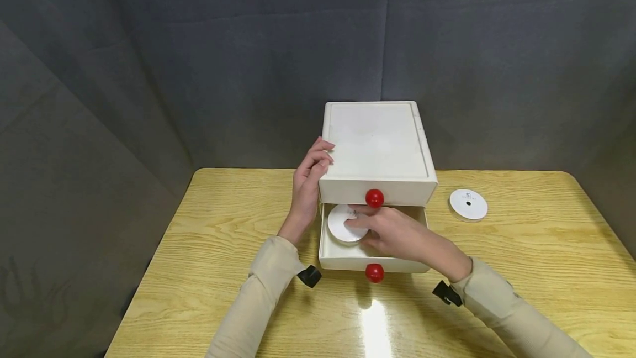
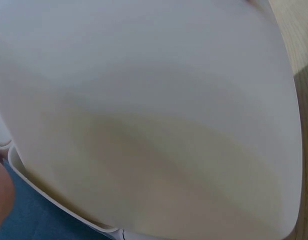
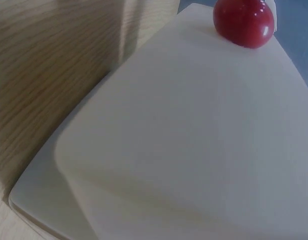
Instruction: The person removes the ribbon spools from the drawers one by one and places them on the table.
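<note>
Presently pinched: a white disc (image 1: 340,228) within a lower drawer (image 1: 345,263)

The disc is held at its right side by the right hand (image 1: 399,231), with one of the fingers laid over its upper face and others partly hidden; whether the drawer's floor is touched cannot be told. The lower drawer is pulled out of a white cabinet (image 1: 375,140). The cabinet's upper left edge is touched by the left hand (image 1: 307,181), its fingers loosely extended, nothing grasped. Red knobs (image 1: 375,273) are borne by both drawers. A second disc (image 1: 468,205) is seen lying on the desk (image 1: 223,225), right of the cabinet.
</note>
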Demonstrator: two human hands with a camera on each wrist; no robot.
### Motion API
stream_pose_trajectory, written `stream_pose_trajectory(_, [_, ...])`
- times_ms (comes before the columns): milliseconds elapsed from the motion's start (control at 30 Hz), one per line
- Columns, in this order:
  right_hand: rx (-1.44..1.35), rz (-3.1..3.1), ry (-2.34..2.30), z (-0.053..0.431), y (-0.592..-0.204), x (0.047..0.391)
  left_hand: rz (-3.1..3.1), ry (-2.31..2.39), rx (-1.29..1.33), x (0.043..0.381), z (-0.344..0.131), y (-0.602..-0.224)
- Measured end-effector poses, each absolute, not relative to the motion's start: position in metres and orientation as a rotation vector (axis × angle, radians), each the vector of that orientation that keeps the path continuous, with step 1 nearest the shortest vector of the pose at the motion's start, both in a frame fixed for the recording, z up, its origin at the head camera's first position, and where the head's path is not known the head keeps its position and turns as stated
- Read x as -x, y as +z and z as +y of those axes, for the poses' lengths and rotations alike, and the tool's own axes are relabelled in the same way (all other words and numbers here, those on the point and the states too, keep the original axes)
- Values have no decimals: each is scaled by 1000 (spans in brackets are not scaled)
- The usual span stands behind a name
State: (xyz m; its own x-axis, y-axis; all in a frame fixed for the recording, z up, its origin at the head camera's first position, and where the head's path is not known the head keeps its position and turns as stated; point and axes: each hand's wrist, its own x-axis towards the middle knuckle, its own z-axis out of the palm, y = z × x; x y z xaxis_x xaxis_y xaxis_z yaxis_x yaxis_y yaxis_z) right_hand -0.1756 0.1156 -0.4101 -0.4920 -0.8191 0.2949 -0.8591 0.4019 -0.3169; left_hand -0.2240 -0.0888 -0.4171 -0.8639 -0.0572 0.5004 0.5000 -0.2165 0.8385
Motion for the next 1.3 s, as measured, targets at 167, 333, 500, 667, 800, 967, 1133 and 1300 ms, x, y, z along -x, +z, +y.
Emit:
stream_pose_trajectory(167, [-1521,-2531,633,117,-410,176,-1689,-2133,525,224,-89,-417])
stream_pose_trajectory(333, [-1526,-2554,605,117,-410,176,-1681,-2133,539,223,-88,-416])
stream_pose_trajectory(500, [-1536,-2575,624,117,-412,177,-1674,-2138,544,223,-88,-416])
stream_pose_trajectory(667, [-1551,-2558,635,116,-415,178,-1671,-2140,549,222,-88,-416])
stream_pose_trajectory(800, [-1563,-2540,636,116,-417,180,-1667,-2141,555,223,-88,-416])
stream_pose_trajectory(967, [-1563,-2524,634,116,-418,181,-1666,-2142,555,223,-88,-416])
stream_pose_trajectory(1133, [-1560,-2507,621,116,-419,182,-1667,-2146,544,222,-88,-415])
stream_pose_trajectory(1300, [-1559,-2501,621,115,-420,184,-1669,-2146,533,222,-88,-415])
